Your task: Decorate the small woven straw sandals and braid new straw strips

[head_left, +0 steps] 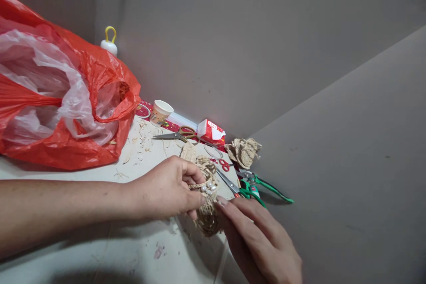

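Note:
A bow-like piece of braided straw cord, with a cluster of white pearl beads at its middle, is held over the white table. My left hand is closed on its left side, thumb and fingers near the beads. My right hand comes in from the lower right, its fingertips closed at the right edge of the straw piece; its thumb is mostly hidden. Just beyond lie green-handled scissors and small red-handled scissors.
A large red plastic bag fills the left. Behind my hands are brown-handled scissors, a paper cup, a red-and-white box, a straw bundle and green-handled pruners. Straw scraps litter the white tabletop. A grey wall rises behind.

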{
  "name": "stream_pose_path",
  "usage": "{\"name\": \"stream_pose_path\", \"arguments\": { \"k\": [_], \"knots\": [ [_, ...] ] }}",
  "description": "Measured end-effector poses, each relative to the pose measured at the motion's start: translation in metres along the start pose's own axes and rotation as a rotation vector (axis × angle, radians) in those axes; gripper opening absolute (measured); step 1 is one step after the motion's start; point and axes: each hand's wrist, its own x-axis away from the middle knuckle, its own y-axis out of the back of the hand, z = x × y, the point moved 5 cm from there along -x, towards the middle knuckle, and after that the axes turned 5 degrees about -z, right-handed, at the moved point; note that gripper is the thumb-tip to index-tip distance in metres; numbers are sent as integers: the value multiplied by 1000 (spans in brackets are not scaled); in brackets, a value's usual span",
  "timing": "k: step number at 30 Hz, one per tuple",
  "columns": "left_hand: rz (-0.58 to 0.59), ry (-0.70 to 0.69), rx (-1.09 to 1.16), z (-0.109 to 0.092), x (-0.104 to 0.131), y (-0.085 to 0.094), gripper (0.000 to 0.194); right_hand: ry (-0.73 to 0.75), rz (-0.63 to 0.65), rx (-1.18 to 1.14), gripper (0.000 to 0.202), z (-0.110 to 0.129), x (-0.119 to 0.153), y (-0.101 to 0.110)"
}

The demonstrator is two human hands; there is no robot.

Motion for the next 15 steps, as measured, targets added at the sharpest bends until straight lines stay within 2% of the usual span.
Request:
{"name": "stream_pose_path", "arguments": {
  "k": [6,10,15],
  "knots": [
    [14,12,-37,7,-2,-1,19,-44,106,-101,34,-2,-11,-8],
    [8,13,-68,6,-1,-1,17,-43,78,-134,24,-2,-19,-7],
    [5,-22,-159,5,1,-1,13,49,116,-124,35,0,-19,-5]
  ]
}}
